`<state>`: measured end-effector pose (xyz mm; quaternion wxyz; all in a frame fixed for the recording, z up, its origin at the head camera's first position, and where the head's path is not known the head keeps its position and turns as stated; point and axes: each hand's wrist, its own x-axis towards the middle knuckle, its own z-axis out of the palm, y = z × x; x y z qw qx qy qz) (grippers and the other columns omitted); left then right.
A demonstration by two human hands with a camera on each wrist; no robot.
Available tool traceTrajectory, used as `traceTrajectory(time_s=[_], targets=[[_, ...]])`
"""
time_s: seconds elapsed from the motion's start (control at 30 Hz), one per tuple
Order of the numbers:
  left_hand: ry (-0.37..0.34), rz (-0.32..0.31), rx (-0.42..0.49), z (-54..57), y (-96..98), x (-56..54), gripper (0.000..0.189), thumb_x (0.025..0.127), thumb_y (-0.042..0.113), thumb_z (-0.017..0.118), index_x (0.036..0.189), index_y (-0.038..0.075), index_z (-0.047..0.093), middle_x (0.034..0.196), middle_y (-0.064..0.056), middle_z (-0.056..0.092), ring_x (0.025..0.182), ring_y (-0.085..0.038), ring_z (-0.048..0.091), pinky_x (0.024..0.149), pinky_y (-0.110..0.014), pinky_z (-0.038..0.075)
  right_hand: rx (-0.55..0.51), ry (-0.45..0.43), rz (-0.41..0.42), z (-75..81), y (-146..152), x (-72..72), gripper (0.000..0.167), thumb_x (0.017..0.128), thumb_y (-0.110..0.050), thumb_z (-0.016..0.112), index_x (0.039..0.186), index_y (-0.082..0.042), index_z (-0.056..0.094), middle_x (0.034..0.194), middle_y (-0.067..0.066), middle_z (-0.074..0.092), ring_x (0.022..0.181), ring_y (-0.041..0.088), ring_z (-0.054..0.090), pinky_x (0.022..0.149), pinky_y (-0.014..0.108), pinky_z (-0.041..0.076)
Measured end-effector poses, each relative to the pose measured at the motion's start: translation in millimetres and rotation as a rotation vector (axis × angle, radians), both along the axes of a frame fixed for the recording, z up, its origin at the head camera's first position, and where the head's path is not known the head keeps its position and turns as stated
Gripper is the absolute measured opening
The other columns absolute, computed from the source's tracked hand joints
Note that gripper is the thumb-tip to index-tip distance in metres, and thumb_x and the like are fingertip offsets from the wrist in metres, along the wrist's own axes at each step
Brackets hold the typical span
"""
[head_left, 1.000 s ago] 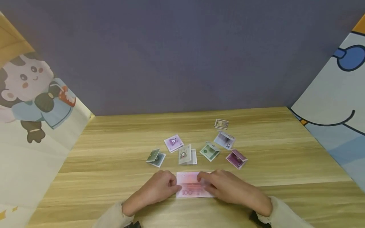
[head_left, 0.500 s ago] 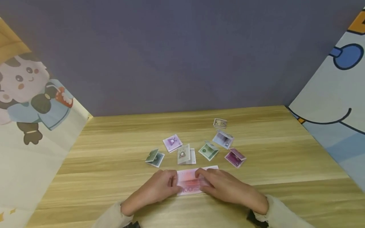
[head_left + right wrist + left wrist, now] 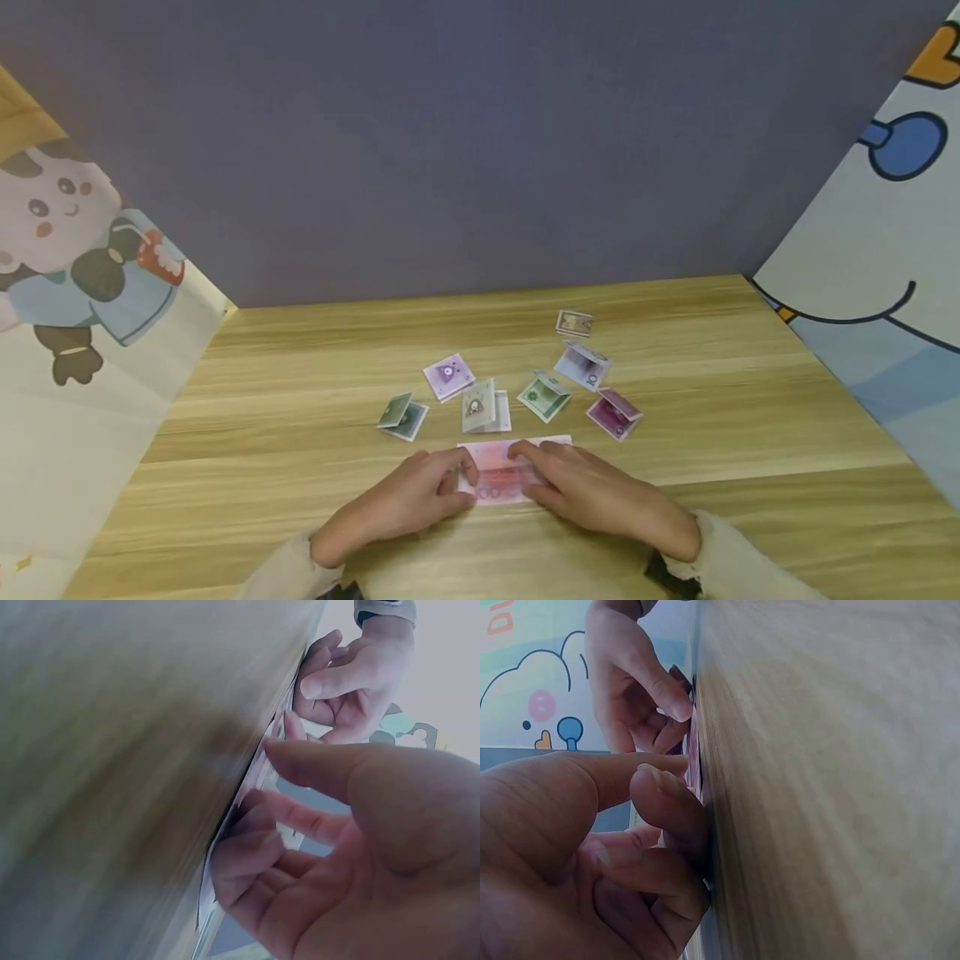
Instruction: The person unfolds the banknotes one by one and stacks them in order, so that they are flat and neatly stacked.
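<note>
A pink banknote (image 3: pixel 497 479) marked 100 lies on the wooden table in front of the person, with a crease line across it. On its left end rests the left hand (image 3: pixel 405 493), index finger bent over the note and thumb near its lower edge. The right hand (image 3: pixel 592 490) covers part of the right half, its index fingertip and thumb touching the paper. In the left wrist view the left fingers (image 3: pixel 671 795) are bent against the tabletop. The right wrist view shows the right thumb (image 3: pixel 315 761) stretched toward the thin note and the other fingers loosely bent.
Beyond the pink note lie several folded notes: dark green (image 3: pixel 402 416), purple (image 3: pixel 449 377), pale olive (image 3: pixel 480 407), green (image 3: pixel 544 396), blue (image 3: pixel 583 365), magenta (image 3: pixel 615 414) and brown (image 3: pixel 574 322). A grey panel (image 3: pixel 480 150) stands behind the table (image 3: pixel 300 350), with cartoon-printed walls at both sides.
The pink note has moved slightly away from the person, tilting and then straightening. The left index finger has come out over the note, and the right hand has shifted slightly left.
</note>
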<state>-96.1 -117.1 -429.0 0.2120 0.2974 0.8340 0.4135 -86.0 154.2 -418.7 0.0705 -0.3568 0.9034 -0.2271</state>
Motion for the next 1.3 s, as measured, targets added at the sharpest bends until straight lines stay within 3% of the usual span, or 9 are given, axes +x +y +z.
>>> traceTrajectory(time_s=[0.07, 0.17, 0.27, 0.37, 0.53, 0.73, 1.0, 1.13, 1.3], targets=[[-0.015, 0.006, 0.004, -0.4, -0.6, 0.0, 0.011, 0.094, 0.019, 0.069, 0.101, 0.016, 0.061, 0.054, 0.009, 0.049, 0.033, 0.001, 0.040, 0.034, -0.015, 0.030, -0.016, -0.017, 0.006, 1.8, 1, -2.1, 0.035, 0.098, -0.019, 0.064, 0.131, -0.016, 0.054, 0.109, -0.001, 0.067, 0.089, 0.008, 0.060, 0.075, 0.030, 0.053], [-0.025, 0.004, 0.012, -0.6, -0.7, -0.5, 0.010, 0.095, 0.019, 0.068, 0.101, 0.016, 0.060, 0.053, 0.009, 0.049, 0.032, 0.001, 0.040, 0.032, -0.015, 0.030, -0.047, -0.066, -0.011, 8.9, 2, -6.7, 0.030, 0.098, -0.018, 0.063, 0.127, -0.012, 0.060, 0.088, -0.007, 0.065, 0.071, 0.000, 0.054, 0.063, 0.023, 0.050], [0.010, 0.001, 0.022, 1.2, 1.0, -2.6, 0.006, 0.096, 0.017, 0.066, 0.098, 0.014, 0.062, 0.054, 0.010, 0.049, 0.035, 0.003, 0.040, 0.035, -0.015, 0.031, -0.093, -0.085, -0.042, 21.1, 7, -12.9, 0.025, 0.098, -0.018, 0.063, 0.122, -0.010, 0.065, 0.071, -0.013, 0.058, 0.058, -0.003, 0.048, 0.053, 0.020, 0.046], [0.064, 0.011, 0.037, 4.9, 2.4, -6.1, 0.003, 0.097, 0.016, 0.063, 0.096, 0.014, 0.064, 0.054, 0.011, 0.048, 0.040, 0.003, 0.039, 0.038, -0.017, 0.032, -0.137, -0.039, -0.071, 35.4, 16, -19.4, 0.020, 0.099, -0.016, 0.063, 0.116, -0.007, 0.068, 0.067, -0.014, 0.055, 0.055, -0.003, 0.047, 0.051, 0.021, 0.045], [0.163, 0.071, 0.067, 16.3, 2.2, -12.6, 0.004, 0.098, 0.015, 0.063, 0.098, 0.012, 0.066, 0.056, 0.011, 0.047, 0.047, 0.001, 0.038, 0.045, -0.018, 0.035, -0.186, 0.072, -0.161, 56.1, 34, -31.3, 0.021, 0.098, -0.014, 0.064, 0.117, -0.007, 0.066, 0.074, -0.013, 0.058, 0.059, 0.000, 0.050, 0.053, 0.021, 0.045], [0.254, 0.153, 0.145, 33.3, 7.8, -23.8, 0.005, 0.098, 0.013, 0.063, 0.100, 0.009, 0.065, 0.075, 0.002, 0.063, 0.068, -0.005, 0.056, 0.063, -0.023, 0.050, -0.200, 0.287, -0.252, 68.7, 50, -52.1, 0.022, 0.097, -0.011, 0.064, 0.118, -0.004, 0.065, 0.083, -0.003, 0.062, 0.069, 0.008, 0.056, 0.055, 0.023, 0.049], [0.511, 0.103, 0.139, 36.0, 25.1, -57.6, 0.012, 0.095, 0.007, 0.064, 0.106, 0.004, 0.062, 0.099, -0.005, 0.065, 0.088, -0.016, 0.062, 0.069, -0.031, 0.055, -0.187, 0.240, -0.383, 57.5, 75, -103.8, 0.021, 0.099, -0.006, 0.058, 0.117, 0.001, 0.065, 0.096, 0.012, 0.068, 0.084, 0.023, 0.063, 0.068, 0.038, 0.054], [0.505, 0.090, 0.092, 35.7, 35.3, -72.9, 0.022, 0.098, 0.011, 0.061, 0.119, 0.002, 0.060, 0.117, -0.010, 0.061, 0.102, -0.026, 0.062, 0.081, -0.036, 0.056, -0.185, 0.179, -0.395, 41.4, 85, -119.4, 0.018, 0.094, -0.002, 0.062, 0.111, 0.003, 0.065, 0.095, 0.016, 0.069, 0.085, 0.028, 0.065, 0.071, 0.043, 0.055], [0.497, 0.069, 0.026, 41.8, 57.6, -85.8, 0.034, 0.100, 0.017, 0.059, 0.132, 0.005, 0.055, 0.133, -0.010, 0.055, 0.119, -0.029, 0.056, 0.100, -0.040, 0.048, -0.111, 0.005, -0.388, 26.3, 90, -125.9, 0.027, 0.093, -0.003, 0.064, 0.117, 0.007, 0.059, 0.097, 0.021, 0.067, 0.085, 0.030, 0.063, 0.072, 0.043, 0.054]])
